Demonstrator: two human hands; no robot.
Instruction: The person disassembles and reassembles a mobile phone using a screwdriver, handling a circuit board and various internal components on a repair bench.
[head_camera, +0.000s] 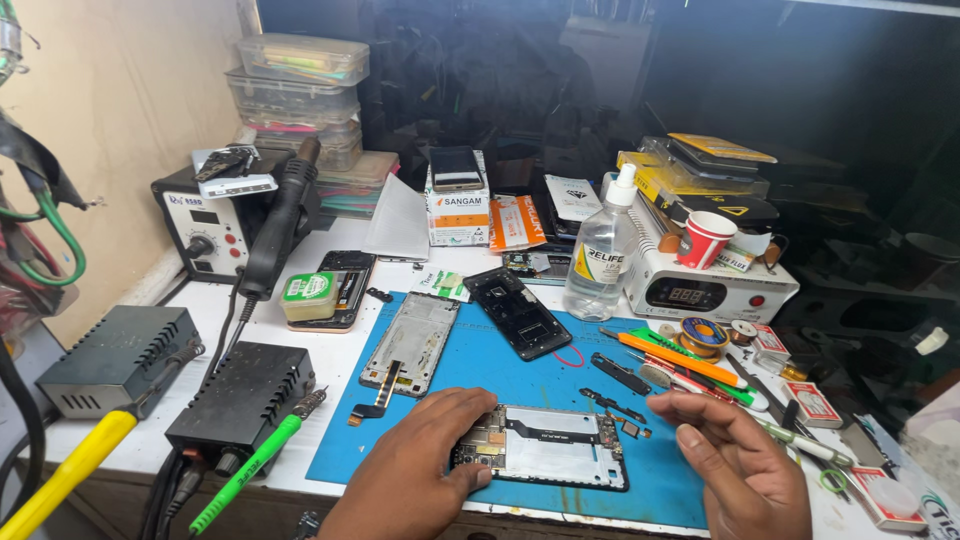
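An opened phone body (550, 450) with bare circuit boards lies at the near edge of a blue work mat (500, 365). My left hand (425, 465) rests on its left end, fingers pressing it to the mat. My right hand (735, 455) hovers to the right of the phone, palm turned inward, fingers loosely curled and holding nothing that I can see. Small black parts (622, 407) lie on the mat between the phone and my right hand. A phone display panel (410, 340) and a black phone frame (517, 311) lie farther back on the mat.
A hot-air station (215, 225), two black power boxes (240, 395) and green- and yellow-handled tools (250, 465) stand at the left. At the right are a clear spray bottle (600, 255), a white heater unit (715, 285) with a red cup (703, 240), screwdrivers and tweezers (690, 365).
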